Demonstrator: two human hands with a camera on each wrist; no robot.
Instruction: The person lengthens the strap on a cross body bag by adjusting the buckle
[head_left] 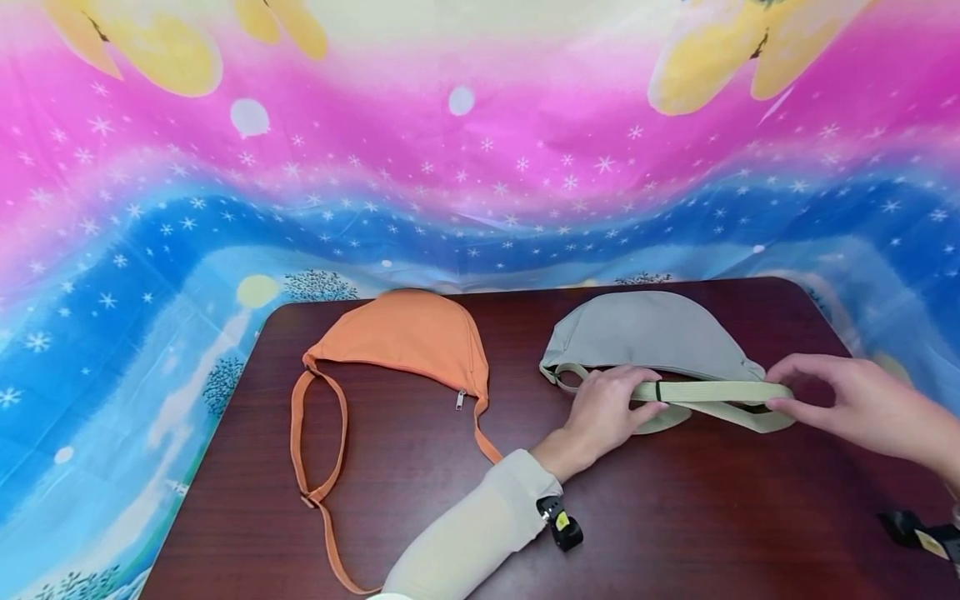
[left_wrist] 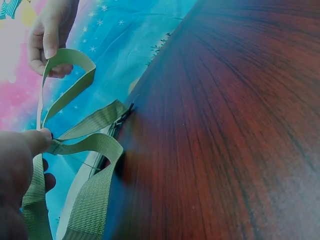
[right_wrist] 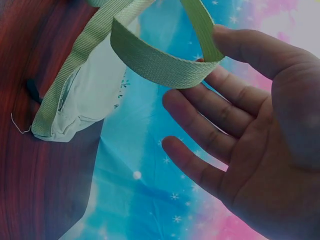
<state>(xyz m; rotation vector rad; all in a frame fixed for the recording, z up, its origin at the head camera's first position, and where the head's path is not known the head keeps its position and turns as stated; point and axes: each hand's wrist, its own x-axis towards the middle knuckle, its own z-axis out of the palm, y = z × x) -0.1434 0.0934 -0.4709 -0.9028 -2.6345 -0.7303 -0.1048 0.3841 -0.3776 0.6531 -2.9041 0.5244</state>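
A grey waist bag (head_left: 648,329) lies on the right half of the table, its pale green strap (head_left: 712,392) drawn out in front of it. My left hand (head_left: 603,408) pinches the strap near a small dark slider (head_left: 658,392). At the far end of the strap's loop, my right hand (head_left: 847,400) pinches the fold between thumb and index finger; in the right wrist view that hand's other fingers (right_wrist: 200,120) are spread loosely. More strap (left_wrist: 92,200) hangs in a bend below my left thumb in the left wrist view.
An orange waist bag (head_left: 408,337) lies on the left of the dark wooden table (head_left: 675,525), its strap (head_left: 337,533) looped toward the front, partly under my left sleeve (head_left: 465,533). Behind the table hangs a pink and blue patterned cloth (head_left: 487,183).
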